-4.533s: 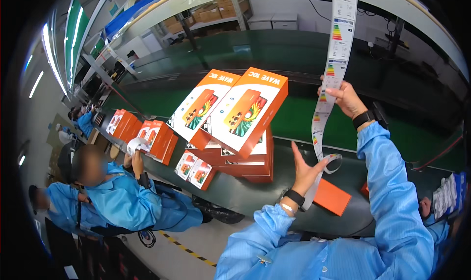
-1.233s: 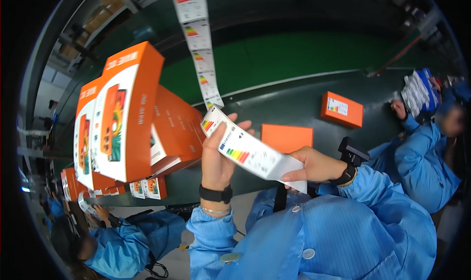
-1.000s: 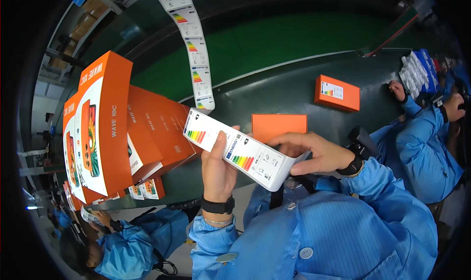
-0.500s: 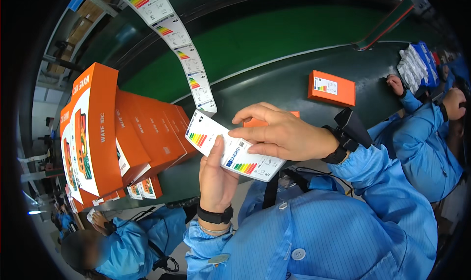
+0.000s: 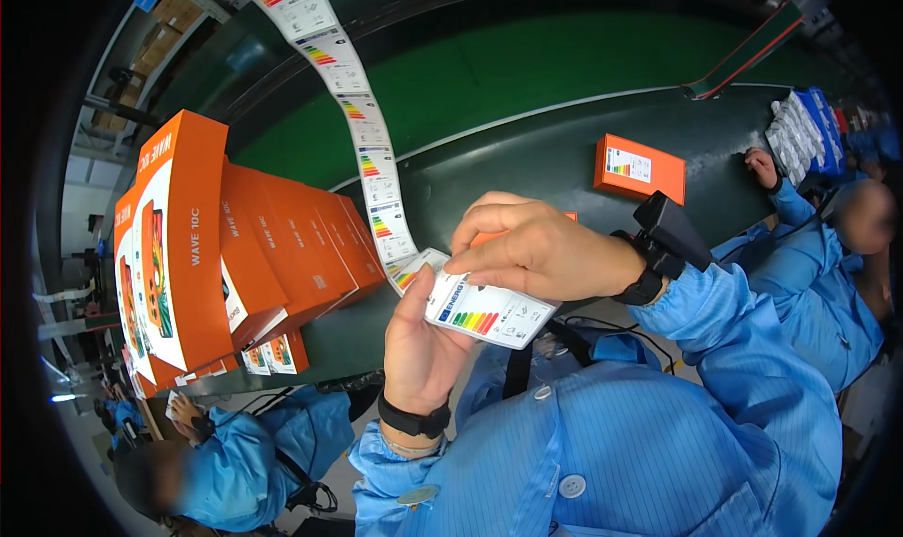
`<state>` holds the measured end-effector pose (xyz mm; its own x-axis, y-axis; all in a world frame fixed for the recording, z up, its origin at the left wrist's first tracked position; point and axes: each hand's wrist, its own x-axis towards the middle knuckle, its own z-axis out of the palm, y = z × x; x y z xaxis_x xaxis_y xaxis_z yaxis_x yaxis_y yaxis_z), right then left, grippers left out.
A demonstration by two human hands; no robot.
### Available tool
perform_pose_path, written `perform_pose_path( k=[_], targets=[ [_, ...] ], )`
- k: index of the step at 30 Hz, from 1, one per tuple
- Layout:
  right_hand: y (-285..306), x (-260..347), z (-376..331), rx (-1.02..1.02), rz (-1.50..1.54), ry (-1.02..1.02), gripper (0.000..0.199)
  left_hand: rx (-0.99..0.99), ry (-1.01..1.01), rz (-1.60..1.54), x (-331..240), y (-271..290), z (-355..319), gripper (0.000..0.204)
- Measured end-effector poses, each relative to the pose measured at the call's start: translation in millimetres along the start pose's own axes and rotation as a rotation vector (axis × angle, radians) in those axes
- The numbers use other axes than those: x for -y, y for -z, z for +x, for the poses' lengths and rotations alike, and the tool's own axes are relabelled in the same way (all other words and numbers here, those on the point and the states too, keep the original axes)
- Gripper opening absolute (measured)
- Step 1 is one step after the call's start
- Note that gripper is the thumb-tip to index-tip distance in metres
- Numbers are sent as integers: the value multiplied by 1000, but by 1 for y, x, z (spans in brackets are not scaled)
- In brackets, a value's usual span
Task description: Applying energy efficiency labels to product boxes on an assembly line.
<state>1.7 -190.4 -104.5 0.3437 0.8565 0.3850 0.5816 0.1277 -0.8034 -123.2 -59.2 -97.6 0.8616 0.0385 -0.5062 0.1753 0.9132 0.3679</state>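
My left hand (image 5: 423, 344) grips the lower end of a long white strip of labels (image 5: 362, 151) that carry coloured bar charts; the strip runs up and away to the top left. The end label (image 5: 484, 311) lies across my left fingers. From above, my right hand (image 5: 536, 250) pinches the top edge of that end label with its fingertips. Both wrists wear black bands. An orange box lies partly hidden behind my right hand.
A stack of tall orange product boxes (image 5: 216, 255) stands at left on the dark conveyor (image 5: 527, 161). One flat orange box (image 5: 640, 168) lies farther along the belt. Other workers in blue coats sit at right (image 5: 828, 274) and lower left (image 5: 235, 452).
My right hand has come over from the label's right end onto its top edge. The label strip has dropped closer to my chest as my view tilted down.
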Motion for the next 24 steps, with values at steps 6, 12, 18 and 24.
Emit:
perform_pose_path(
  k=[6, 12, 18, 24],
  targets=[
    [0, -1, 3, -45, -111, 125, 22, 19, 39, -57, -2, 2, 1, 32],
    [6, -4, 0, -2, -33, 65, 23, 56, 40, -57, -1, 0, 1, 32],
    [7, -2, -1, 10, -35, 64, 22, 40, 38, -71, 1, 1, 1, 31],
    [-7, -3, -9, -126, -303, 249, 15, 58, 0, 19, 4, 32, 16, 35]
  ],
)
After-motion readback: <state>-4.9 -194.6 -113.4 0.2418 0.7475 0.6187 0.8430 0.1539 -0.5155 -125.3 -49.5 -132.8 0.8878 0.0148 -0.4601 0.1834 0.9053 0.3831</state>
